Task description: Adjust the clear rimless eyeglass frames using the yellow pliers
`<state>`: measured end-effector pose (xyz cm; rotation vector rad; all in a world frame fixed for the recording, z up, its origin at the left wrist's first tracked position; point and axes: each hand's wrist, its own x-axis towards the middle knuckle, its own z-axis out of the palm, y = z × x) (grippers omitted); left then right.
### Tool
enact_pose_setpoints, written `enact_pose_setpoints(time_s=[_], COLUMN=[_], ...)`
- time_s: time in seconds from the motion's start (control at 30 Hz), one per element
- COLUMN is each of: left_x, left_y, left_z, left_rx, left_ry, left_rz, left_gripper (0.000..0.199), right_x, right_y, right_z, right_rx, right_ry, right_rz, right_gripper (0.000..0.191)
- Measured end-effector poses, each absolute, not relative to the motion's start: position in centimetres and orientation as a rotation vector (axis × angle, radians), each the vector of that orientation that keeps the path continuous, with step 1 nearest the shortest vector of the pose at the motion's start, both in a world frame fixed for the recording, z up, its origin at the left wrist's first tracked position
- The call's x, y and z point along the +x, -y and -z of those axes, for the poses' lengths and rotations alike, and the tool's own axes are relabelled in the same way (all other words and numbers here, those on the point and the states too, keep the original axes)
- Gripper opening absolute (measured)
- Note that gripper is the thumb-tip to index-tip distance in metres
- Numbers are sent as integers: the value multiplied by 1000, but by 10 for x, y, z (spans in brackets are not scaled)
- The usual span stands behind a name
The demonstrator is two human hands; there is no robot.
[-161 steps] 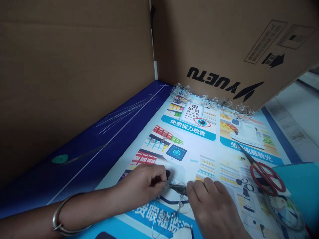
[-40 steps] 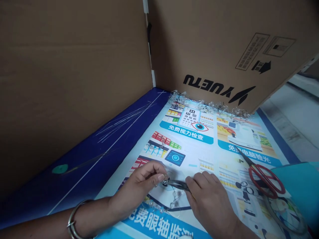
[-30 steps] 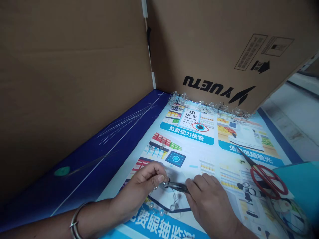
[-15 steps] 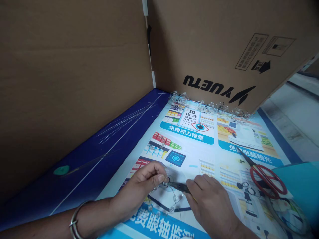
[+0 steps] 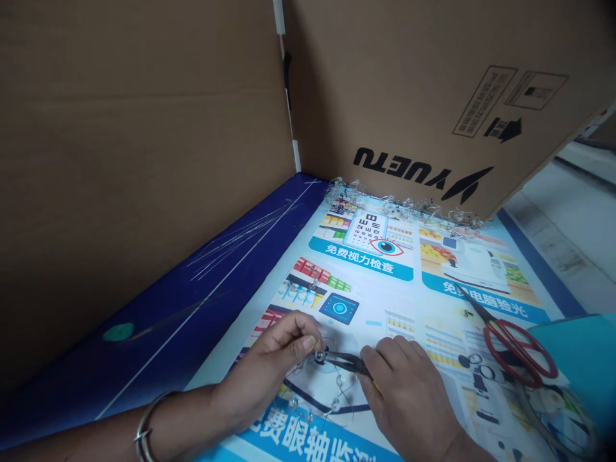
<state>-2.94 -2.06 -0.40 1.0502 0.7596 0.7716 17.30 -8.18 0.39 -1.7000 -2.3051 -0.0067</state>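
My left hand [image 5: 283, 359], closed in a pinch, holds one end of a beaded wire strand [image 5: 335, 404] with clear round beads. The strand hangs in a loose loop below my fingers, over the printed sheet. My right hand [image 5: 409, 391] is wrapped round a pair of pliers [image 5: 349, 362] with dark jaws; a bit of yellow handle shows under the fingers. The plier tips meet the wire right beside a bead at my left fingertips. Whether the jaws grip the wire is too small to tell.
Red-handled scissors [image 5: 520, 353] lie at the right by a clear roll [image 5: 553, 410]. Beaded wire pieces [image 5: 409, 208] line the foot of the cardboard wall [image 5: 409, 83]. Thin wires [image 5: 240, 237] and a green piece [image 5: 118, 332] lie on the blue strip at left.
The plier jaws look slightly more parted and tilted at the bead. The hanging bead loop has shifted a little to the right. Both hands stay nearly in place.
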Motion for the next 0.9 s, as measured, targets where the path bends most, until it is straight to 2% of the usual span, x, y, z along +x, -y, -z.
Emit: enact_pose_setpoints(time_s=[0.4,0.67,0.9], left_x=[-27,-26,-27], left_y=[21,20,21], left_z=[3,1,5], left_rx=[1018,1016,1048], left_ry=[-771,-786,-790], left_rz=[-779,-775,-770], left_gripper=[11,12,11], right_x=[171,171,171], right_y=[82,83,83], right_z=[-6,-7,-5], right_rx=[-1662,-1684,-1697], right_ry=[2366,2296,2351], right_rz=[188,-31,12], right_gripper=[17,12,15])
